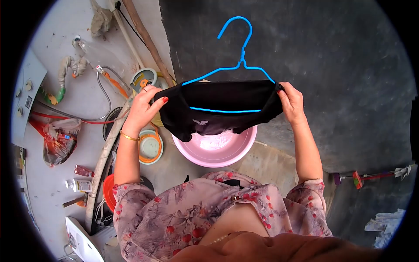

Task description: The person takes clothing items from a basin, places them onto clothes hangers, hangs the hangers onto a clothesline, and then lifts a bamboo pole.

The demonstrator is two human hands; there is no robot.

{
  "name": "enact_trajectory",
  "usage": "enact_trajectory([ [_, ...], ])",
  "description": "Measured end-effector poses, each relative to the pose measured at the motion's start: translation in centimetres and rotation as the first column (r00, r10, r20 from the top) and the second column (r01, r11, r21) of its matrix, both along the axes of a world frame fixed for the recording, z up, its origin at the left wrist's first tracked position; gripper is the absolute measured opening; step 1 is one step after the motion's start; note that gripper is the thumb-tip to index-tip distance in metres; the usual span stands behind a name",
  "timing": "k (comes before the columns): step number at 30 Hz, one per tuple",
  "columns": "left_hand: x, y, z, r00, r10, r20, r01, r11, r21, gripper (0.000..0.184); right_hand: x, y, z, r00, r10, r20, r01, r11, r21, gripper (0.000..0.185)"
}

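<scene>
A black shirt [227, 97] with a small pale emblem hangs on a blue wire hanger [243, 54], its hook pointing up. The hanger's lower bar shows through the wide neck opening. My left hand [143, 107] grips the shirt at its left shoulder, thumb on the front. At the other shoulder my right hand [291, 101] pinches the cloth near the hanger's end. Below the shirt stands a pink basin [214, 159], partly covered by the hanging fabric; its inside looks shiny.
To the left are a pale bucket with an orange hose [150, 146], a red bucket [109, 192], a plastic bag [61, 142], bottles [78, 185] and a white sink [83, 238]. A dark wall [340, 87] rises ahead and right.
</scene>
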State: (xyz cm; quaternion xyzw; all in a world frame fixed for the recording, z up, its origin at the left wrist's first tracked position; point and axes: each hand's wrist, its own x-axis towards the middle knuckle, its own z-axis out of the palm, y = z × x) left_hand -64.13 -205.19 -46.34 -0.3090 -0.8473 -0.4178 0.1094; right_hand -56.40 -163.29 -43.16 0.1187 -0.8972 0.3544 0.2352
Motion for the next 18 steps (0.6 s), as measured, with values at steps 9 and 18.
enact_trajectory([
  [9, -0.5, 5.9, 4.6, 0.960, -0.038, -0.278, -0.010, 0.986, -0.167, 0.027, -0.4, -1.1, 1.5, 0.995, 0.006, 0.095, -0.004, 1.000, -0.028, 0.010],
  [18, -3.2, 5.5, 5.2, 0.947, -0.042, -0.319, 0.028, 0.998, -0.049, 0.010, -1.1, 0.4, 4.3, 0.998, -0.007, -0.055, 0.015, 0.988, 0.154, 0.007],
])
